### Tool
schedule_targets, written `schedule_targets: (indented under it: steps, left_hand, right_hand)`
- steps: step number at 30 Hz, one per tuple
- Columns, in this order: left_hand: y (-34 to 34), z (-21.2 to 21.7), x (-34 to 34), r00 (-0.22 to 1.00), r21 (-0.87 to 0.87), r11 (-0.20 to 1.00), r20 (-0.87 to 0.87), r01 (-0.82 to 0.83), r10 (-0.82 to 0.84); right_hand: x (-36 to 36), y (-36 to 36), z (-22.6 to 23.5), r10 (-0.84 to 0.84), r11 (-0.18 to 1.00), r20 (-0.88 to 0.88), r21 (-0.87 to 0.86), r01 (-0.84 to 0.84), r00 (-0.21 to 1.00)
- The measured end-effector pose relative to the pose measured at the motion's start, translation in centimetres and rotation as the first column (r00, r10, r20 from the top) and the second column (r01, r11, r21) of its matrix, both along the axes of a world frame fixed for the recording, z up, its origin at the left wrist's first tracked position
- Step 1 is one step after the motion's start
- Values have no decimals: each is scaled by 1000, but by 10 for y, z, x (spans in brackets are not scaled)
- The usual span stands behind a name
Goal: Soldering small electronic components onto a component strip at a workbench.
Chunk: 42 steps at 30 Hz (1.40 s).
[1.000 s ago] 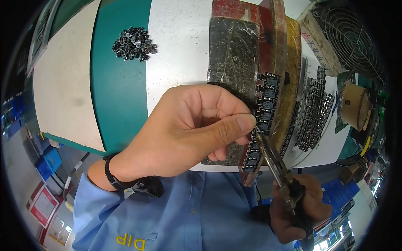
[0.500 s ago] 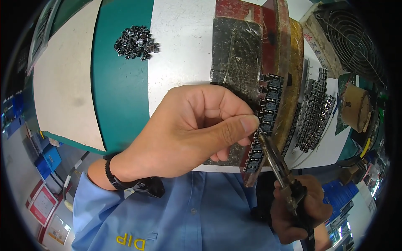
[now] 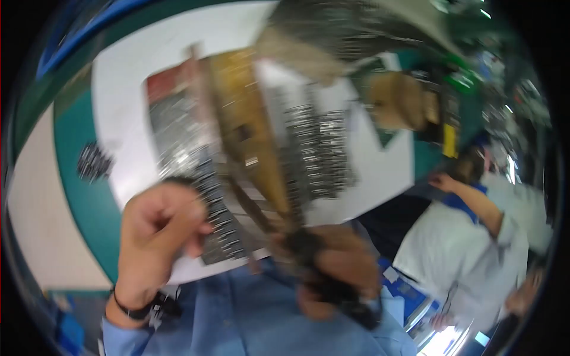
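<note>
Motion smears the whole head view. My right hand (image 3: pixel 350 261) grips a soldering iron (image 3: pixel 306 246) by its dark handle. Its metal shaft slants up and left across the fixture. My left hand (image 3: pixel 157 231) is closed in a pinch at the left of the fixture; whatever is between its fingertips is too blurred to see. Beside those fingertips runs a row of small black electronic parts (image 3: pixel 218 207) along the fixture. The fixture is a dark block (image 3: pixel 172 127) with a reddish end and a yellowish bar (image 3: pixel 240 89) on its right.
Several strips of parts (image 3: pixel 317 154) lie right of the fixture on the white sheet (image 3: pixel 380 196). A pile of small black parts (image 3: pixel 94 161) sits on the green mat (image 3: pixel 71 127) at left. Beyond are a fan (image 3: pixel 350 29), a tan roll (image 3: pixel 395 101) and another person (image 3: pixel 457 249) at right.
The view has swung to the right, bringing another person into sight. The iron's shaft has come away from my left fingertips and now lies further right over the fixture.
</note>
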<state>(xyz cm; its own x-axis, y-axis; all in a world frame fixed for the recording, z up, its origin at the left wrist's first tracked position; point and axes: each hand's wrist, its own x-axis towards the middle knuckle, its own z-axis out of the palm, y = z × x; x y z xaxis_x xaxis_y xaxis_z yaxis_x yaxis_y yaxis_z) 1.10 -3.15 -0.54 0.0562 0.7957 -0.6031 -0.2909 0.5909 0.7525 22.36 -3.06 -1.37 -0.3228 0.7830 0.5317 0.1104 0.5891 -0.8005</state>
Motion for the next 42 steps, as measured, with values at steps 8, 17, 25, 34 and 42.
schedule_targets:
  steps: [8, 17, 25, 34, 42]
  left_hand:
    - [-3, -4, 13, 998, 127, 992, 65, -19, 10]
    - [-6, -8, 11, 997, 224, 975, 74, 5, -22]
    - [-3, -7, 12, 993, 253, 967, 100, 33, -60]
    - [-4, -9, 6, 980, 211, 977, 197, -2, -41]
    - [-4, -6, 2, 977, 204, 978, 191, 51, -91]
  right_hand:
    - [2, 0, 6, 53, 994, 172, 88, -69, 984]
    - [-2, -11, -1, 11, 987, 117, 159, -30, 993]
    - [-3, -16, -5, -31, 981, 117, 193, 8, 993]
    - [-9, -19, -1, -76, 970, 138, 241, 41, 988]
    - [-9, -22, -14, -51, 978, 203, 211, 7, 978]
